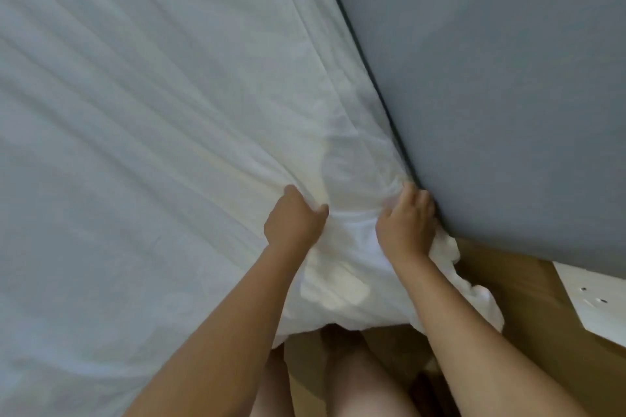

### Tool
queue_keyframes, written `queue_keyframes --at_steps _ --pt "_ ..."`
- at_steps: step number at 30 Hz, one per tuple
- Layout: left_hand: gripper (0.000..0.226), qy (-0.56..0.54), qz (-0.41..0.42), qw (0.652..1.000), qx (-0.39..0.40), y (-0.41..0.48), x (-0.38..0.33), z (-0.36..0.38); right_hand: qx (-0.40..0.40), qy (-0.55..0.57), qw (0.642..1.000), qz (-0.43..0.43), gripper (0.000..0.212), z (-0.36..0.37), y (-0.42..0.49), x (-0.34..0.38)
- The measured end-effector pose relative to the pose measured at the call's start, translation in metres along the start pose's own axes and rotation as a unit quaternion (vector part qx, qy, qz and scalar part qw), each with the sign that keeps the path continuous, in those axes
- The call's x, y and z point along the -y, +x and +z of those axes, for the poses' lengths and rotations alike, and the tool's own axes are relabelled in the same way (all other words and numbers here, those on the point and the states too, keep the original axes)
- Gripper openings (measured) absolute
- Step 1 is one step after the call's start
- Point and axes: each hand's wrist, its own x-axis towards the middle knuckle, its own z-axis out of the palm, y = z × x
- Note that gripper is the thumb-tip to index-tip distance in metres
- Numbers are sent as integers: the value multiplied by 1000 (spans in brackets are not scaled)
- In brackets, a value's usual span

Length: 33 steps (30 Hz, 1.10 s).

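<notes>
- Here the sheet [152,112] lies spread over the bed, running away up and to the left. Its loose corner is bunched at the near right, right at the hands.
- The left hand [294,220] has its fingers curled into a fold on top, with the thumb pinching cloth toward the middle.
- The right hand [406,223] grips the gathered hem hard against the grey panel [508,78], and is the hand nearer the gap.
- The corner's slack hangs from both grips toward the person, so the pull would likely go down and under the bed's corner, which the cloth hides.
- The panel stands tight along the sheet's right edge, leaving only a thin dark gap. That squeeze is the likely snag for the right knuckles.
- Below are a wood floor [508,332], a white board [592,305] with screw holes, and the person's legs [355,382].
</notes>
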Motion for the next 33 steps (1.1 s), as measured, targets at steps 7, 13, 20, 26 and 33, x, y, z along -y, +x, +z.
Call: queue_keyframes --at_steps 7,13,20,26,33 --pt "66 65 114 982 -139 79 11 -72 -6 3 967 -255 54 8 57 121" --pt "78 251 335 900 -122 147 18 -119 -62 8 992 -109 49 4 150 205" --pt "40 324 381 856 -131 190 -12 -135 -97 9 979 -181 21 3 181 220" --pt "32 260 386 876 -128 208 -27 -140 -190 225 955 -36 11 0 189 215" --pt "47 189 358 900 -163 232 -47 -145 -52 145 976 -152 35 1 221 255"
